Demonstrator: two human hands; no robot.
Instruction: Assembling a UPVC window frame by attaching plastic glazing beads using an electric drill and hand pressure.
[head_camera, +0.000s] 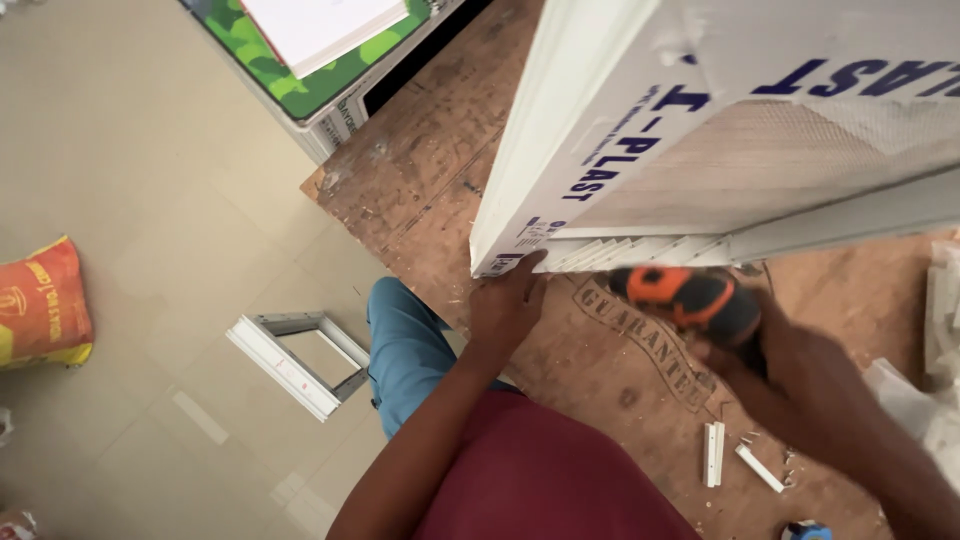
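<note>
A large white plastic window frame (640, 120) with blue lettering and a mesh panel stands tilted on a brown plywood worktable (430, 170). My left hand (505, 305) grips the frame's lower left corner. My right hand (770, 350) holds an orange and black power drill (685, 300) just under the frame's bottom edge, next to its white slats. The drill's tip is hidden behind its body.
Two short white plastic offcuts (735, 458) lie on the table near my right arm. A small white frame (295, 360) lies on the tiled floor at left, beside an orange sack (40, 305). A green-patterned box (320, 60) with white sheets sits at the table's far end.
</note>
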